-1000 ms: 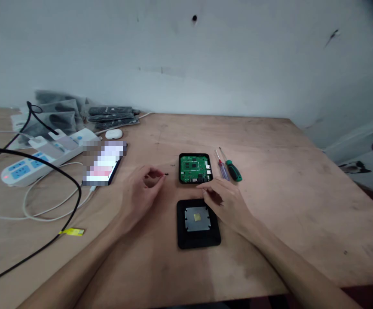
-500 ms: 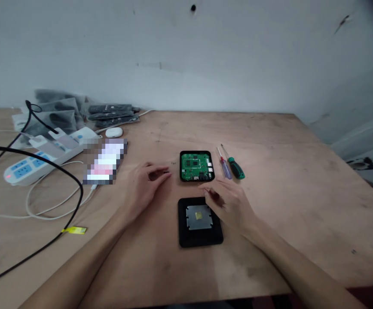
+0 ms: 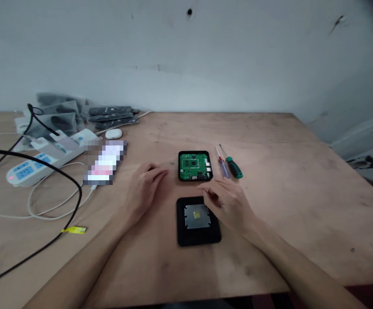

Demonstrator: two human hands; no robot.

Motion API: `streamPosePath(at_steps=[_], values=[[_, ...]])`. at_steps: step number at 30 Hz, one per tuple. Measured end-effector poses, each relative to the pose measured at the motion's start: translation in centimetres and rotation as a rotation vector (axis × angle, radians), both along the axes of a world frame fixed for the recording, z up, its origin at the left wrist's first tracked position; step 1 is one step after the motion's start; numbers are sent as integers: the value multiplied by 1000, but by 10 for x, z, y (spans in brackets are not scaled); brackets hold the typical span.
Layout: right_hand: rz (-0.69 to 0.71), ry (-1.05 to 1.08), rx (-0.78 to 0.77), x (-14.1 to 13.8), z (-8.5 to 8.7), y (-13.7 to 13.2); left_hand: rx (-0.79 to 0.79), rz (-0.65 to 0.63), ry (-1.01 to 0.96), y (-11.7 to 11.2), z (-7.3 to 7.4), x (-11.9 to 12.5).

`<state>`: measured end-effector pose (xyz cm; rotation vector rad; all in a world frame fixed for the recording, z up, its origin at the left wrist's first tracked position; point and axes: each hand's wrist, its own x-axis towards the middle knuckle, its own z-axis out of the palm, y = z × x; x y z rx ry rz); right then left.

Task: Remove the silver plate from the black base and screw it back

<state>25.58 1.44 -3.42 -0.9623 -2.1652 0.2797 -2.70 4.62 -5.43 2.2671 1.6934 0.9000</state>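
Note:
A small black case (image 3: pixel 180 177) with a green circuit board (image 3: pixel 191 162) in it lies on the wooden table between my hands. My left hand (image 3: pixel 144 186) rests to the left of the case, thumb and fingertips pressed together; whether anything is between them is hidden. Tiny screws (image 3: pixel 172 163) lie just beyond those fingertips. Nearer to me is the square black cover (image 3: pixel 199 237), inner face up, its metal plate (image 3: pixel 191 221) bearing a yellowish pad (image 3: pixel 197 214). Over the cover's upper right corner is my right hand (image 3: pixel 230 199), fingers curled in a pinch, their content too small to make out.
Two screwdrivers, one with a clear purple handle (image 3: pixel 225 171) and one green (image 3: pixel 234 168), lie right of the case. On the left are a phone (image 3: pixel 107 163), a white power strip (image 3: pixel 67 150), a white earbud case (image 3: pixel 113 134), cables and bagged items (image 3: pixel 112 116).
My left thumb and fingers have closed together. My right hand keeps nearly the same pinched pose, and the whole view has shifted slightly.

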Motion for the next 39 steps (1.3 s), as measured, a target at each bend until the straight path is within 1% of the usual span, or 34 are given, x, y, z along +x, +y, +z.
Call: streamPosePath(at_steps=[6,16,21,25,29,34,36,39], values=[[-11,-15,11,1,0,1,1,-10,16,1,-1,-3],[-5,4,-46,4,0,-3,9,6,5,-1,-1,-4],[-6,4,-83,6,0,-4,-13,47,-35,-3,-1,-3],[-1,7,-81,6,0,-2,-31,98,-22,-4,-1,-1],[11,-1,-94,6,0,-1,-47,153,62,-5,-2,5],[29,-11,-96,5,-1,-1,-58,198,254,-4,-3,13],[35,-20,-93,5,-1,-1,-66,193,327,-1,-3,13],[44,-24,-76,5,-1,-2,-72,143,424,4,0,11]])
